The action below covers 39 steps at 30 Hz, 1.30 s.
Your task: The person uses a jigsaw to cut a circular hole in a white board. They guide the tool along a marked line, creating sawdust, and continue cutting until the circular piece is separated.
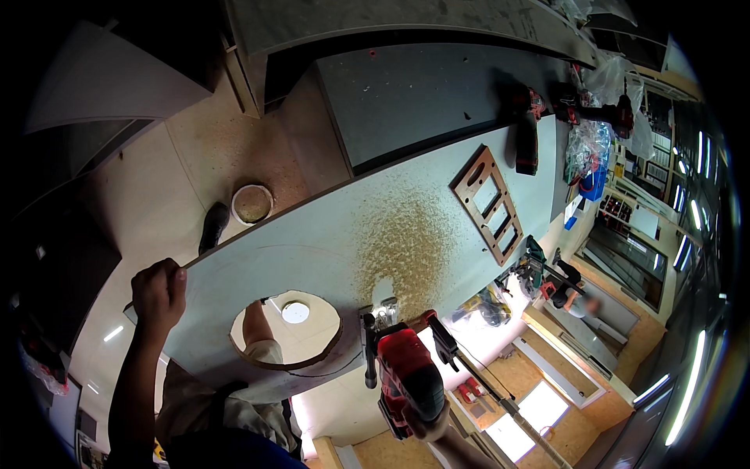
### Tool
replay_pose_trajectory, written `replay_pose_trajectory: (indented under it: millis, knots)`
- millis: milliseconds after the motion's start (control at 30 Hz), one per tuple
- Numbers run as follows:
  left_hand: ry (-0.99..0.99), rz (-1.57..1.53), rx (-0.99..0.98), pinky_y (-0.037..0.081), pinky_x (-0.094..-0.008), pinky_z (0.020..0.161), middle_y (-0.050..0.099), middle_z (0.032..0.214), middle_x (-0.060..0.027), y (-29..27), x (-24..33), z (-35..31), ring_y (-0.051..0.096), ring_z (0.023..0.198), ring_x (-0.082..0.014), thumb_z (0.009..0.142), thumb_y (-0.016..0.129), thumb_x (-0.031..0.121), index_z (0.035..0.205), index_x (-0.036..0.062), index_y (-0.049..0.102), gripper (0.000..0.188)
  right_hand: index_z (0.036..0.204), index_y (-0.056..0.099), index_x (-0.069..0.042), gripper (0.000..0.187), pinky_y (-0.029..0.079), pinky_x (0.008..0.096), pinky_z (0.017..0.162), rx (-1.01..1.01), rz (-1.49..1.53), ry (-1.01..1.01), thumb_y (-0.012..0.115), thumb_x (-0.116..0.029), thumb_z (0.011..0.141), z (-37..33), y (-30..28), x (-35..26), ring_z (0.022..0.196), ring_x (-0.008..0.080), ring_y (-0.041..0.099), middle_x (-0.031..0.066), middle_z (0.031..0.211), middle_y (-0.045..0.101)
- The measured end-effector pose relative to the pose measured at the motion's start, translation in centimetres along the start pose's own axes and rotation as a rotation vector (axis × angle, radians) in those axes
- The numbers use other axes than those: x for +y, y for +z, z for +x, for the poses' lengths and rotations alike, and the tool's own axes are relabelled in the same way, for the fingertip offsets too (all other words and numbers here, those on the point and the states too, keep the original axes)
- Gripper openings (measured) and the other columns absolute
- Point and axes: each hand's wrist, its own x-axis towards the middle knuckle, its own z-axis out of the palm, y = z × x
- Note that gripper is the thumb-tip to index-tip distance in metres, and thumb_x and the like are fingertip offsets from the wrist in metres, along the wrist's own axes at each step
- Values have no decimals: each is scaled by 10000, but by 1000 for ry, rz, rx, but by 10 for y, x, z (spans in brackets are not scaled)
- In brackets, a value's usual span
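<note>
Across pale panel (285, 250), sawdust (406, 234), left fingers (170, 280) clasping it, right fingers (428, 429) gripping red tool (405, 363), lit workshop (605, 402)

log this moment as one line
left hand: on left end of pale grey board | right hand: holding red-and-black power tool | board: rounded hole, tan sawdust on top

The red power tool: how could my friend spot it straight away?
Find the long pale board, then the big hole cut in it. Just right of the hole, the right hand grips the red and black power tool. A similarly coloured drill lies near the board's upper right end; your tool is held, with sawdust beside it.
</note>
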Motion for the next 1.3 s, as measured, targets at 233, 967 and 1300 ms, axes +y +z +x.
replay_pose_trajectory:
  millis: [233,967,1300]
  knots:
    - [3,2,9,452,-480,568,560,636,-126,1,1,1,591,586,-378,1000,544,311,759,78,565,336,1092,604,35,251,483,353,669,-16,7,36,616,-65,862,6,0,-5,807,217,615,147,968,631]
    - [-15,-11,-4,471,-495,588,593,663,-149,-1,-1,1,614,620,-396,994,548,324,775,69,578,337,1227,488,32,385,434,383,815,-144,38,69,589,-68,869,13,-7,-14,993,251,543,166,1139,552]
    - [-26,-5,-36,466,-505,616,600,705,-175,4,-1,-1,616,679,-415,1003,533,308,776,60,569,338,1288,435,30,451,412,397,881,-225,83,64,577,-70,872,31,-10,-28,1078,266,510,175,1218,516]
